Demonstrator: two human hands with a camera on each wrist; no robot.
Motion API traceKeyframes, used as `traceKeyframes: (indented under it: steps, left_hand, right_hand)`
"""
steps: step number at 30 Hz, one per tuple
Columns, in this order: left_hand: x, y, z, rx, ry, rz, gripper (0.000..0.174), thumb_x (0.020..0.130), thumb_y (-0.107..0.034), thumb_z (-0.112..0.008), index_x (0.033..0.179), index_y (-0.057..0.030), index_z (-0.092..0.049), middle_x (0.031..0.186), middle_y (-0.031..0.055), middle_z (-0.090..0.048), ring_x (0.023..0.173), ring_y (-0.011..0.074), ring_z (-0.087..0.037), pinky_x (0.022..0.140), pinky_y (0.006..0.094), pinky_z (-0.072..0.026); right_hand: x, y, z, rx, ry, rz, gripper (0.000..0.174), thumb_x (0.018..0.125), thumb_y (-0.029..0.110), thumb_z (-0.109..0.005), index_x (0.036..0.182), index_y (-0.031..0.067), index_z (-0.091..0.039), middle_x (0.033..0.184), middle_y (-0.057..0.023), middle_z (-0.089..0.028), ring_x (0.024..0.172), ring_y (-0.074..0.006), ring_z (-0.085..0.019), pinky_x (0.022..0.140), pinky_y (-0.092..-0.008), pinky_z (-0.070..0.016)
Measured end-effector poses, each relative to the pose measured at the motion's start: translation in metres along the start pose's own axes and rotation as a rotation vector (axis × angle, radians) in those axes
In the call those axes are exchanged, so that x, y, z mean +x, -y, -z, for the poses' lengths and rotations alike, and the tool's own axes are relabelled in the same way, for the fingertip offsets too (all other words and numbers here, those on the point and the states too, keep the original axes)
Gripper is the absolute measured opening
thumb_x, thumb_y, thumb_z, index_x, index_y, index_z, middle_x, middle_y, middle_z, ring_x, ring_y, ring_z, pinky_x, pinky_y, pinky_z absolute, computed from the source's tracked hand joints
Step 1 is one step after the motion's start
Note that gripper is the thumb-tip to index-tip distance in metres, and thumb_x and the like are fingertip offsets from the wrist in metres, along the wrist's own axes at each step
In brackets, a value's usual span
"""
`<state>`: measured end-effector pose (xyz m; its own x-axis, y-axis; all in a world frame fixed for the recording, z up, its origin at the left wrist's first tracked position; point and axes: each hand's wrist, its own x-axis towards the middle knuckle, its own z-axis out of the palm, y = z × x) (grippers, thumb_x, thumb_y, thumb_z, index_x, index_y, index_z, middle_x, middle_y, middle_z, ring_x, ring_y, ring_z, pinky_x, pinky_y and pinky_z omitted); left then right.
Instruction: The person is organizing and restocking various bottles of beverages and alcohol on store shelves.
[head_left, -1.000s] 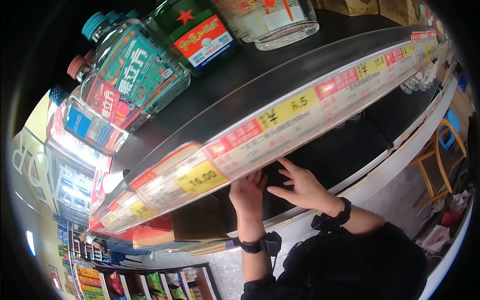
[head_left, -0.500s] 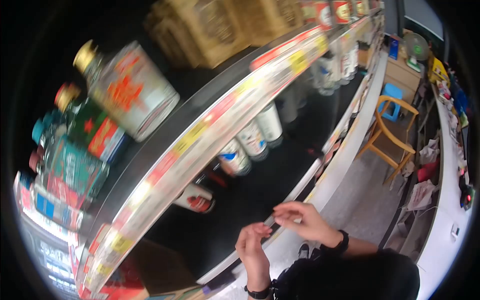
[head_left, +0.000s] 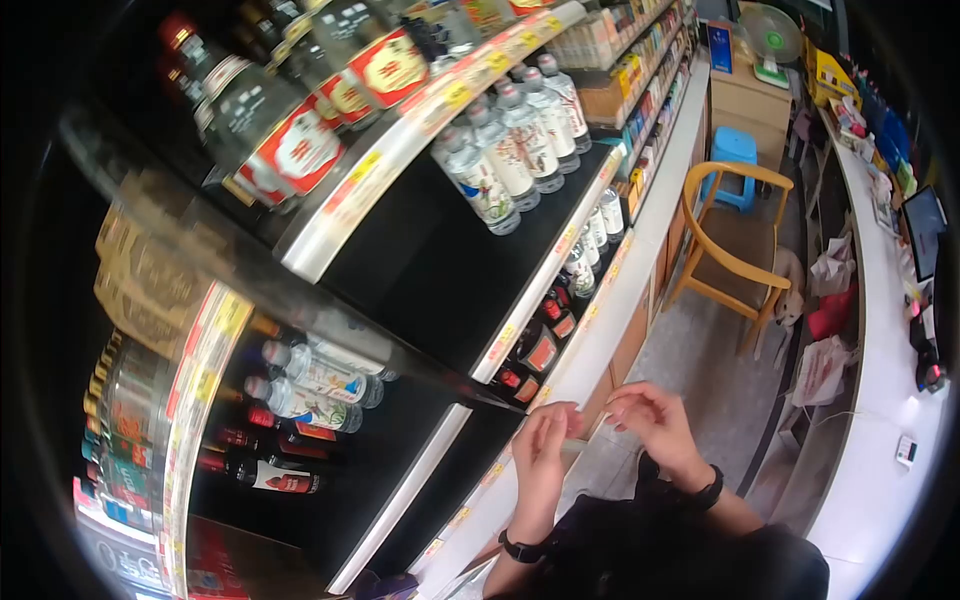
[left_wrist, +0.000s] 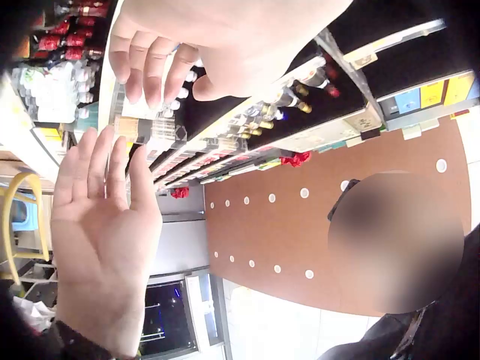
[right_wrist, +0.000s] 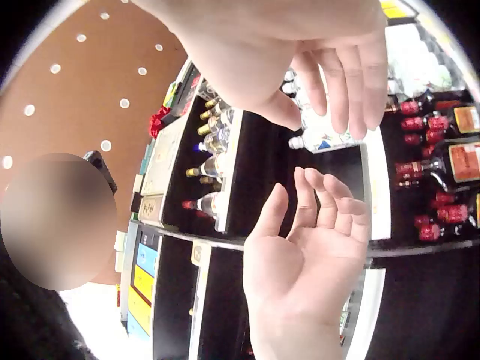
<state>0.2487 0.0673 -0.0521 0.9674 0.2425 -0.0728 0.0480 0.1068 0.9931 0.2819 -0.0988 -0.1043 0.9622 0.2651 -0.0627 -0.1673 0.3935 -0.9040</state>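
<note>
Both hands are empty, held in front of the body with fingers loosely bent and a small gap between them. The left hand [head_left: 540, 465] is raised beside the shelf edge, palm turned inward; the right hand [head_left: 655, 425] faces it over the aisle floor. In the left wrist view the left hand [left_wrist: 225, 45] fills the top and the right hand [left_wrist: 105, 217] shows its palm below. The right wrist view has the right hand [right_wrist: 300, 60] above and the left hand [right_wrist: 307, 262] palm up. Neither touches any goods.
Shelves hold clear bottles [head_left: 480, 180], red-labelled bottles [head_left: 300, 150] and dark bottles [head_left: 280, 477]. A shelf corner juts out left of the hands. Ahead in the aisle stand a wooden chair [head_left: 740, 255] and blue stool [head_left: 733, 160]; a white counter [head_left: 860, 430] runs along the right.
The head view has swung right, bringing more shelves and the aisle into sight. Both hands have come away from the price-tag edge and now hang in the air, still empty.
</note>
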Motion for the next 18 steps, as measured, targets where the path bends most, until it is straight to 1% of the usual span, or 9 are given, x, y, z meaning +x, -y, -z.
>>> traceKeyframes:
  steps: [3, 4, 5, 7, 8, 11, 13, 15, 18]
  left_hand:
    - [0.019, -0.006, -0.038, -0.002, 0.060, 0.043, 0.026, 0.101, -0.020, -0.053, 0.113, 0.0009, -0.064, 0.095, 0.0086, -0.069, 0.086, 0.0140, -0.063, 0.078, 0.0286, -0.0463]
    - [0.026, -0.005, -0.047, -0.010, 0.113, 0.057, 0.026, 0.102, -0.019, -0.054, 0.119, -0.0010, -0.062, 0.098, 0.0076, -0.068, 0.092, 0.0130, -0.063, 0.083, 0.0278, -0.0465]
    - [0.034, -0.005, -0.056, -0.010, 0.112, 0.055, 0.026, 0.102, -0.019, -0.054, 0.119, -0.0010, -0.062, 0.098, 0.0076, -0.068, 0.092, 0.0130, -0.063, 0.083, 0.0278, -0.0465]
    - [0.052, -0.006, -0.075, 0.093, 0.255, 0.007, 0.027, 0.100, -0.017, -0.059, 0.120, 0.0004, -0.060, 0.099, 0.0062, -0.067, 0.095, 0.0120, -0.062, 0.085, 0.0259, -0.0485]
    - [0.061, 0.003, -0.080, 0.093, 0.259, -0.032, 0.027, 0.099, -0.018, -0.061, 0.119, 0.0002, -0.062, 0.100, 0.0070, -0.068, 0.093, 0.0105, -0.062, 0.083, 0.0256, -0.0480]
    - [0.096, 0.008, -0.088, 0.159, 0.205, -0.059, 0.026, 0.097, -0.018, -0.063, 0.116, -0.0003, -0.064, 0.100, 0.0079, -0.069, 0.091, 0.0102, -0.062, 0.081, 0.0253, -0.0476]
    - [0.124, 0.008, -0.090, 0.138, 0.161, -0.081, 0.026, 0.096, -0.019, -0.065, 0.114, -0.0003, -0.065, 0.099, 0.0082, -0.069, 0.088, 0.0105, -0.062, 0.080, 0.0249, -0.0475]
    - [0.154, 0.009, -0.087, 0.154, 0.054, -0.211, 0.027, 0.096, -0.020, -0.066, 0.114, -0.0002, -0.065, 0.098, 0.0078, -0.069, 0.086, 0.0113, -0.062, 0.078, 0.0253, -0.0480]
    - [0.191, -0.017, -0.083, 0.249, -0.109, -0.239, 0.027, 0.094, -0.020, -0.069, 0.112, -0.0018, -0.065, 0.094, 0.0079, -0.068, 0.084, 0.0118, -0.062, 0.072, 0.0259, -0.0499]
  right_hand:
    - [0.008, 0.024, 0.028, -0.008, -0.064, 0.001, 0.023, 0.092, 0.003, -0.065, 0.114, -0.0031, -0.061, 0.098, -0.0093, -0.069, 0.087, -0.0159, -0.069, 0.074, -0.0278, -0.0547]
    - [0.012, 0.030, 0.038, -0.028, -0.085, 0.016, 0.023, 0.092, 0.004, -0.065, 0.114, -0.0029, -0.061, 0.098, -0.0094, -0.069, 0.086, -0.0158, -0.069, 0.074, -0.0280, -0.0547]
    - [0.016, 0.034, 0.046, -0.046, -0.106, 0.029, 0.023, 0.092, 0.004, -0.065, 0.114, -0.0027, -0.061, 0.097, -0.0095, -0.069, 0.085, -0.0157, -0.068, 0.074, -0.0282, -0.0546]
    - [0.027, 0.037, 0.064, -0.043, -0.133, 0.051, 0.023, 0.093, 0.005, -0.065, 0.114, -0.0026, -0.061, 0.097, -0.0095, -0.070, 0.084, -0.0155, -0.068, 0.073, -0.0279, -0.0544]
    - [0.033, 0.039, 0.071, -0.038, -0.163, 0.074, 0.023, 0.093, 0.005, -0.065, 0.114, -0.0025, -0.061, 0.097, -0.0095, -0.070, 0.083, -0.0154, -0.068, 0.073, -0.0277, -0.0541]
    - [0.053, 0.052, 0.083, -0.071, -0.194, 0.086, 0.021, 0.094, 0.008, -0.064, 0.112, -0.0015, -0.062, 0.097, -0.0118, -0.071, 0.082, -0.0179, -0.069, 0.071, -0.0290, -0.0538]
    - [0.067, 0.058, 0.088, -0.071, -0.186, 0.080, 0.022, 0.094, 0.007, -0.064, 0.114, -0.0017, -0.061, 0.096, -0.0102, -0.071, 0.084, -0.0164, -0.068, 0.072, -0.0278, -0.0536]
    - [0.085, 0.061, 0.091, -0.074, -0.180, 0.076, 0.022, 0.094, 0.006, -0.064, 0.115, -0.0020, -0.060, 0.095, -0.0085, -0.070, 0.085, -0.0149, -0.068, 0.073, -0.0266, -0.0534]
    - [0.122, 0.064, 0.091, -0.078, -0.136, 0.076, 0.023, 0.093, 0.004, -0.065, 0.115, -0.0024, -0.060, 0.095, -0.0076, -0.070, 0.088, -0.0149, -0.068, 0.076, -0.0270, -0.0537]
